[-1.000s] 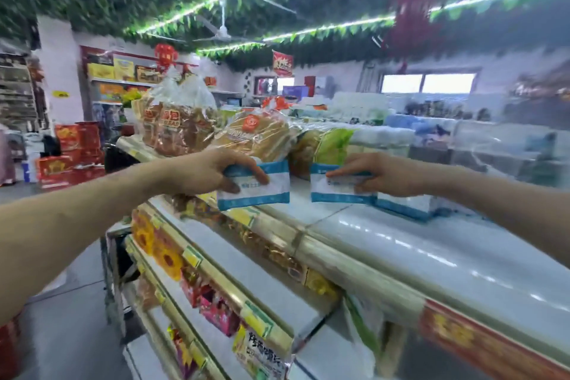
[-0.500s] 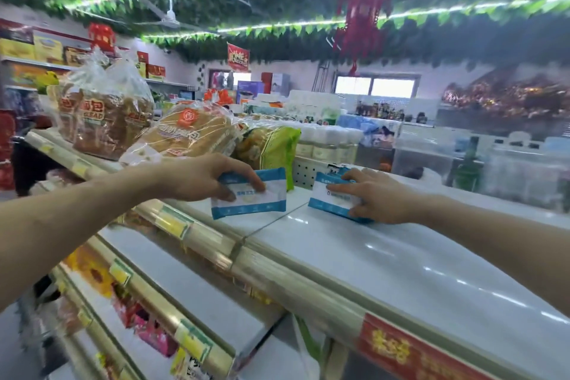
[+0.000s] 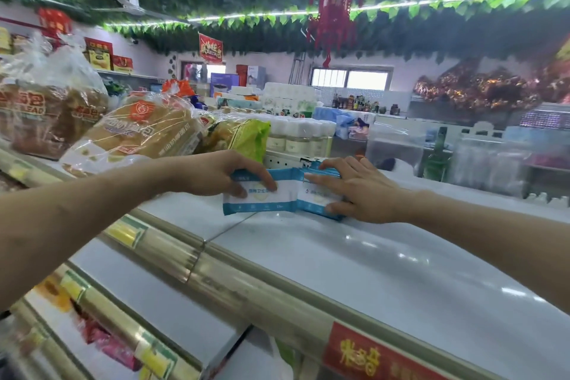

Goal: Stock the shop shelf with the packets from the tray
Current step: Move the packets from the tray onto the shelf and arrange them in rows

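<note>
Your left grip point(image 3: 216, 174) holds a blue-and-white packet point(image 3: 262, 199) by its upper left corner, with the thumb on the printed face and the fingers curled over the top edge. The packet stands face toward you over the white top shelf point(image 3: 385, 262), its long axis running left to right along the shelf. You cannot tell whether its lower edge is down on the surface yet.

Directly to its right, edge touching edge, sits a second packet point(image 3: 316, 199) of the same kind. Your right grip point(image 3: 364, 191) lies spread on it, fingers fairly straight and pressing it in place rather than closing round it.

The move turns on that seam. The placed packet lies to the right of the carried one, on the same axis, so the left grip likely only has to lower and let go, flush against it.

The bagged bread loaf point(image 3: 145, 136) lies just behind your left wrist, so watch for brushing it. The tray is out of sight.
</note>
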The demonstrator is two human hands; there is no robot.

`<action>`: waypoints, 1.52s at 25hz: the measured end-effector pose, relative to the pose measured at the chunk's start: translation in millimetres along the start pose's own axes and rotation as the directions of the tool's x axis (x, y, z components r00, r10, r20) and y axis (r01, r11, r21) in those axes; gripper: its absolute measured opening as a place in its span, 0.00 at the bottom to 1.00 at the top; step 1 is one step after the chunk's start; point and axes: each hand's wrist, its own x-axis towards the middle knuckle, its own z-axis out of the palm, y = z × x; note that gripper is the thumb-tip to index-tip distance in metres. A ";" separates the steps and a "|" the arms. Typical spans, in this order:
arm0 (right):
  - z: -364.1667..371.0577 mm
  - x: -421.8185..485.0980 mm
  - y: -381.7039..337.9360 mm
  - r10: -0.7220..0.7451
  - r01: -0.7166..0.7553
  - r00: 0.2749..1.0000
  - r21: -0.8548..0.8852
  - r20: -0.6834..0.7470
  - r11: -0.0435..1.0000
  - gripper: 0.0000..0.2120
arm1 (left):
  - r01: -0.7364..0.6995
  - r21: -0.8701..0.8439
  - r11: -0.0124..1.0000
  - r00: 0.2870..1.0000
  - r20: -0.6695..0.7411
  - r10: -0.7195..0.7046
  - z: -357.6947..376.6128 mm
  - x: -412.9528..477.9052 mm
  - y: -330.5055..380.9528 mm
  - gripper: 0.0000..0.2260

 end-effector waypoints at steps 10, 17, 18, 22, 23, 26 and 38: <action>-7.2 -67.9 62.4 0.202 -0.194 0.961 0.062 -0.187 0.979 0.28 | -0.145 0.135 0.980 0.987 0.095 0.133 26.4 85.8 17.8 0.23; -10.4 -85.7 69.7 0.230 -0.225 0.952 0.050 -0.202 0.973 0.25 | -0.234 0.375 0.897 0.964 -0.031 0.264 43.2 114.7 5.6 0.23; -11.4 -84.5 67.9 0.230 -0.223 0.953 0.053 -0.200 0.973 0.25 | -0.223 0.387 0.895 0.962 -0.061 0.266 45.8 115.6 4.1 0.23; -18.5 -62.3 48.7 0.195 -0.185 0.964 0.069 -0.184 0.980 0.24 | -0.220 0.385 0.896 0.948 -0.133 0.289 48.9 102.1 6.7 0.18; -21.3 -52.3 40.8 0.179 -0.167 0.966 0.078 -0.186 0.983 0.23 | -0.208 0.375 0.903 0.951 -0.140 0.277 46.0 92.2 5.8 0.17; -35.0 -15.9 5.5 0.118 -0.091 0.972 0.135 -0.205 0.987 0.23 | -0.117 0.368 0.922 0.973 -0.145 0.181 23.7 35.7 -6.9 0.18; -89.9 132.6 -299.4 -0.436 0.540 0.835 0.348 -0.335 0.767 0.24 | 0.516 0.138 0.845 0.828 -0.331 -0.452 -1.0 -346.9 -55.4 0.24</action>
